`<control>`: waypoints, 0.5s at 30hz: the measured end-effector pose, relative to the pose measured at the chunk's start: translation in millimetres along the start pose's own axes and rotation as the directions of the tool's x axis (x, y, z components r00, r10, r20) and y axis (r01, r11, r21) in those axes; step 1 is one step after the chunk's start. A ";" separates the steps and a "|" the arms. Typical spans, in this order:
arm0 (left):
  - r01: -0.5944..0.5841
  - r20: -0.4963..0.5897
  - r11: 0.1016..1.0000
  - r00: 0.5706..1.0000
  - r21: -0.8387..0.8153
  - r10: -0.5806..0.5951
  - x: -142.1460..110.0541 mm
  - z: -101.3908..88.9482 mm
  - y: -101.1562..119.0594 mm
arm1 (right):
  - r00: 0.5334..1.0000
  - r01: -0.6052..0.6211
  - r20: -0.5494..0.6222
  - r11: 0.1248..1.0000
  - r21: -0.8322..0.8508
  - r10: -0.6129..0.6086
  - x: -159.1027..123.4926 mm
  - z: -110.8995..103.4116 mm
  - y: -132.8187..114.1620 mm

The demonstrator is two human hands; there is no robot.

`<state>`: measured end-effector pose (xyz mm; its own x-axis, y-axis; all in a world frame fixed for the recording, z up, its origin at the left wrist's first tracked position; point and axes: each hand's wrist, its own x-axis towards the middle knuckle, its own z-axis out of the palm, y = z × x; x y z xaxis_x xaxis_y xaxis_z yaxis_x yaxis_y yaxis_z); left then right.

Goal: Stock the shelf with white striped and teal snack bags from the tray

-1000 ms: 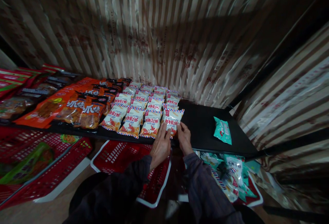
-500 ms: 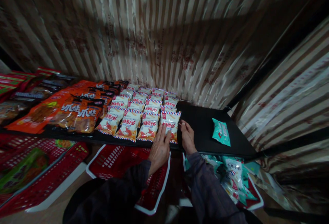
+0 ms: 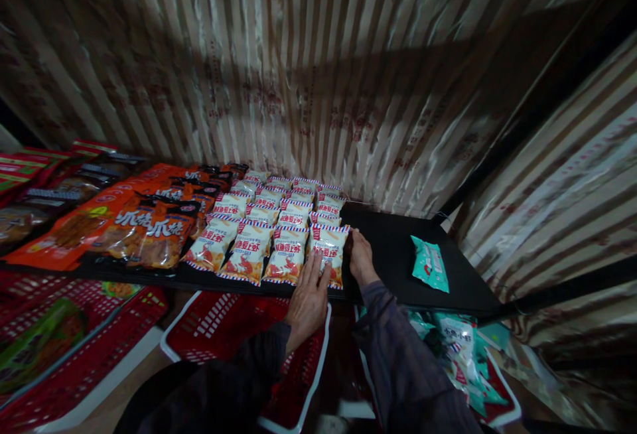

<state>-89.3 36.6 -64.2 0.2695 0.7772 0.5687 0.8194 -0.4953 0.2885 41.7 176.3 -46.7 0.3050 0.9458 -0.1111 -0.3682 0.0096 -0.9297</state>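
Snack packets [image 3: 285, 253] are laid in four columns on the black shelf [image 3: 398, 225], four in the near row. On the rightmost near packet [image 3: 329, 238] the left hand [image 3: 307, 298] is rested, fingers extended, nothing gripped. Just right of it the right hand [image 3: 362, 260] is held, fingers curled; its grip cannot be told. One teal packet [image 3: 429, 265] is placed farther right.

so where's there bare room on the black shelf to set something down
One bare patch of black shelf lies between the right hand and the teal packet; another lies right of that packet, toward the shelf's end. Left of the right hand it is crowded: rows of white packets, then orange packets.
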 end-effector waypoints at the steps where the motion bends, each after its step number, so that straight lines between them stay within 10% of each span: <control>1: 0.005 -0.002 1.000 1.000 0.000 -0.005 0.1 -0.2 0.5 | 1.000 -0.005 0.001 1.000 -0.009 0.005 6.1 -0.4 0.0; 15: 0.023 0.032 0.999 0.999 0.040 -0.024 -0.6 0.4 0.5 | 0.996 -0.031 0.083 0.996 -0.086 0.039 36.7 12.1 -3.7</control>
<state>-88.9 36.0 -64.7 0.2657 0.8011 0.5363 0.8449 -0.4614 0.2705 43.6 215.0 -43.1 0.2164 0.9692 -0.1173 -0.3005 -0.0482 -0.9526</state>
